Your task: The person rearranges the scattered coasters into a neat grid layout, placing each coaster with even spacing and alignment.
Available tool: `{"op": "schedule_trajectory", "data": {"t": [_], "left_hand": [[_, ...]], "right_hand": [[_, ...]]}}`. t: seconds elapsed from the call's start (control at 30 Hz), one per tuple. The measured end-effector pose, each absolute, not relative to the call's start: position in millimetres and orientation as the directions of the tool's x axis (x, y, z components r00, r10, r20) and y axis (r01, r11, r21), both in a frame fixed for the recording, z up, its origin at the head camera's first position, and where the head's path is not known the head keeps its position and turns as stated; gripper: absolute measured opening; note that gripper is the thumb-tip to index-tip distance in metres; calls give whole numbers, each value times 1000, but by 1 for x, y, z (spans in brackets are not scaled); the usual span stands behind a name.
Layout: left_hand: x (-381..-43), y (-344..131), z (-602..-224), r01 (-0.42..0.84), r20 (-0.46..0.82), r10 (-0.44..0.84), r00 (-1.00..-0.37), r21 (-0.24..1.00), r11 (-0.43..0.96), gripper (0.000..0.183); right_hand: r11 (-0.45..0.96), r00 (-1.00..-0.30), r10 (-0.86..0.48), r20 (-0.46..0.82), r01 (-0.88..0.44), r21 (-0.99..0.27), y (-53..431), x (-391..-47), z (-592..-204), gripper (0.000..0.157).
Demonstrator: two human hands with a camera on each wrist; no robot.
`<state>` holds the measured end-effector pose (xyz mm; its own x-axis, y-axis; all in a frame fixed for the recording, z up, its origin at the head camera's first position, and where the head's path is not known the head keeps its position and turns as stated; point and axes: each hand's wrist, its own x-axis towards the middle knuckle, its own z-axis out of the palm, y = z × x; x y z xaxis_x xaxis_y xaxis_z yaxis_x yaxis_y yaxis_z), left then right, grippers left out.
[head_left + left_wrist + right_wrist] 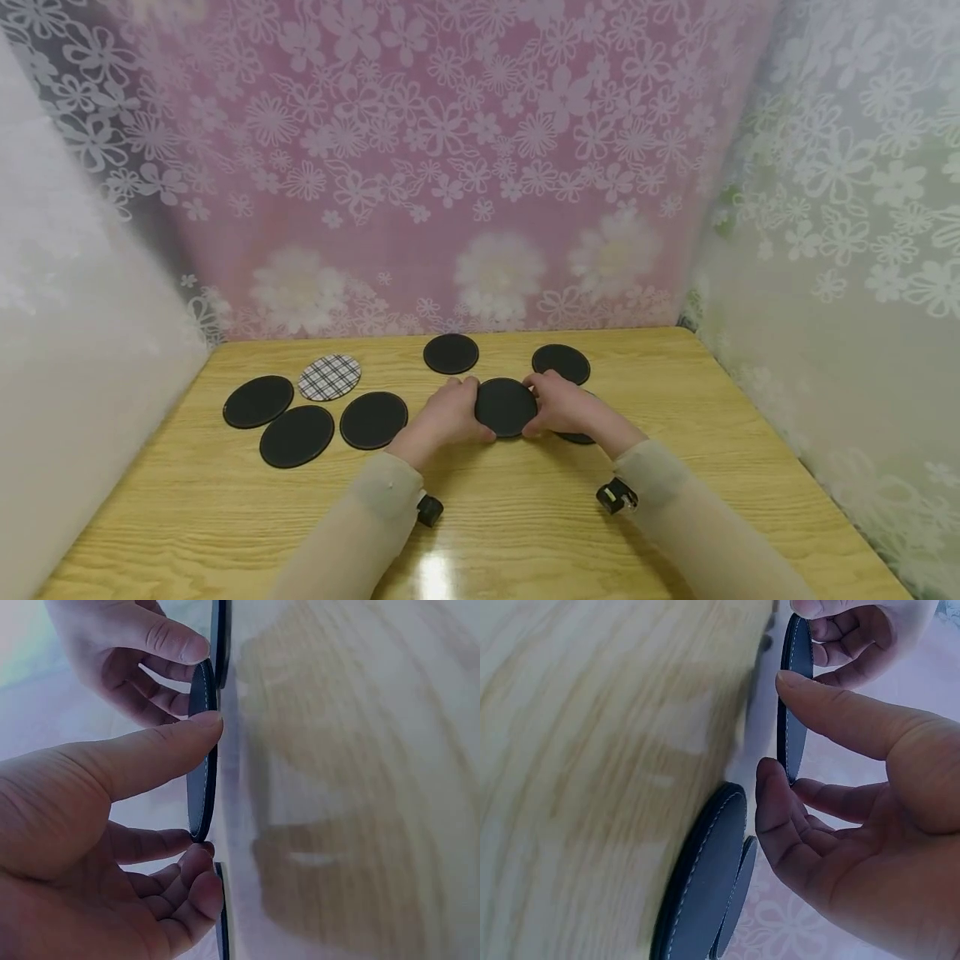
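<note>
A round black coaster point(506, 408) with pale edge stitching is held between both hands, its plain black face toward the head camera. My left hand point(448, 415) grips its left side, and my right hand point(566, 404) grips the right side. Both wrist views show the coaster point(199, 791) nearly edge-on, with thumbs on the near side and fingers around the far edge. It appears slightly raised from the wood. Beneath the right hand, another black coaster point(577, 437) is mostly hidden; one more black coaster point(564, 363) lies just behind that hand.
On the wood-grain table point(510, 533), a black coaster point(450, 354) lies at the back. To the left are three black coasters, the nearest to my hand point(373, 420) among them, and a black-and-white checked coaster point(330, 377). Flowered curtains point(450, 167) enclose the back and sides.
</note>
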<state>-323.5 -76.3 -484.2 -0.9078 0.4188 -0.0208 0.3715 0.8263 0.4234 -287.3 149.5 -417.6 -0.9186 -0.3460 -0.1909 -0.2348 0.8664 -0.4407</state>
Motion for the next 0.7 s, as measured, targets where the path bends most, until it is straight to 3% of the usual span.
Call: {"op": "schedule_trajectory", "data": {"t": [0.27,0.47,0.7], "left_hand": [[-299,-74,-456,360,-53,427,-903,451,816,82],[-324,-77,-490,385,-37,446,-894,444,809,87],[-314,-77,-479,398,-24,455,-890,445,802,80]], "right_hand": [[878,-915,-361,-179,-270,-394,153,-289,-427,80],[857,-902,-391,-182,-285,-430,158,-290,-429,77],[838,-891,-405,-207,-270,-474,161,-292,-428,76]]}}
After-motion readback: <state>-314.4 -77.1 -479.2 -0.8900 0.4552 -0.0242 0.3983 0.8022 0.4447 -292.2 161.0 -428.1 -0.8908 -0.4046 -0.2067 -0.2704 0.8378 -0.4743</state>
